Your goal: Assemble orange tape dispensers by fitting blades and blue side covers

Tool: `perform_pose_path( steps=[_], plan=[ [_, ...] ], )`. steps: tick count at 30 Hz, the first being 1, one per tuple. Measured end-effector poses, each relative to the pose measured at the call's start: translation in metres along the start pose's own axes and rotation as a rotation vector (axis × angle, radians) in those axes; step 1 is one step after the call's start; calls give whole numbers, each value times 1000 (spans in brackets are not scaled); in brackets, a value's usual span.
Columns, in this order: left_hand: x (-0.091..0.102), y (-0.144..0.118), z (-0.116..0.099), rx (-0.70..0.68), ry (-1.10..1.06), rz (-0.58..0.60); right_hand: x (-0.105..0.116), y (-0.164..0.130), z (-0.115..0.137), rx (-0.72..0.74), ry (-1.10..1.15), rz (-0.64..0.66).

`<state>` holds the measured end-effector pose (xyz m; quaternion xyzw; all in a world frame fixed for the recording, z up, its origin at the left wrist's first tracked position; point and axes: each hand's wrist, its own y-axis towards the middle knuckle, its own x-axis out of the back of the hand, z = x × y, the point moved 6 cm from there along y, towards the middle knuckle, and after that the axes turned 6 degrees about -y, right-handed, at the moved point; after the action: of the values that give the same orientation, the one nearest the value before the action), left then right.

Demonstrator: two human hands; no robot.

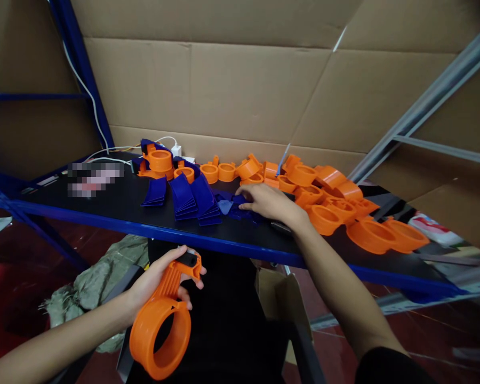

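My left hand point(164, 274) is closed around the handle of an orange packing tape dispenser point(160, 336), held in front of the table edge with its round ring hanging down. A black part point(188, 259) sits at the dispenser's upper end, near my thumb. On the table, my right hand point(266, 200) reaches into a pile of small dark blue plastic pieces point(236, 210), fingers bent down among them. Whatever lies between those fingertips is too small to make out. A lighter blue triangular piece point(225, 206) lies just left of them.
Stacks of curved blue plates point(184, 197) stand left of my right hand. Many orange dispenser bodies point(324, 218) are heaped along the back and right. A dark tool point(281, 228) lies under my right wrist. The blue table edge point(144, 229) runs across; cardboard point(224, 90) walls the back.
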<state>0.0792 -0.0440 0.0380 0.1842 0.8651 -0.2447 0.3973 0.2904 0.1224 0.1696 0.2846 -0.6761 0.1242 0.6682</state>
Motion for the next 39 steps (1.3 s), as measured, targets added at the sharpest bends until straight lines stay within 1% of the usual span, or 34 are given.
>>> perform_pose_path(
  steps=[2, 4, 6, 8, 10, 13, 15, 18, 22, 26, 32, 36, 39],
  plan=[
    [2, -1, 1, 14, -8, -20, 10, -6, -2, -38, 96, -73],
    [3, -2, 1, 20, -17, -32, 18, -16, 5, -34, 303, -115],
    [2, -4, 0, 7, -29, -38, 18, -31, 24, 22, 571, -71],
    [-1, -7, -2, -41, -31, -36, 11, -49, 50, 62, 821, 21],
    [-6, -10, -3, -95, -14, -31, 0, -66, 73, 40, 1002, 85],
    [-13, -14, -3, -151, 43, -38, -18, -83, 96, -23, 1162, 92],
    [-17, -16, -3, -193, 99, -44, -28, -89, 104, -49, 1190, 93],
    [-21, -18, -6, -262, 183, -48, -40, -90, 112, -88, 1167, 119],
    [-22, -18, -10, -346, 281, -60, -46, -87, 124, -97, 1218, 176],
    [-20, -17, -10, -395, 346, -62, -51, -83, 131, -118, 1251, 221],
    [-11, -13, -5, -405, 415, -91, -60, -82, 132, -133, 1175, 177],
    [-8, -11, -4, -417, 420, -105, -56, -81, 134, -130, 1105, 153],
    [-4, -10, -4, -409, 417, -134, -54, -79, 136, -127, 1106, 131]
  ],
)
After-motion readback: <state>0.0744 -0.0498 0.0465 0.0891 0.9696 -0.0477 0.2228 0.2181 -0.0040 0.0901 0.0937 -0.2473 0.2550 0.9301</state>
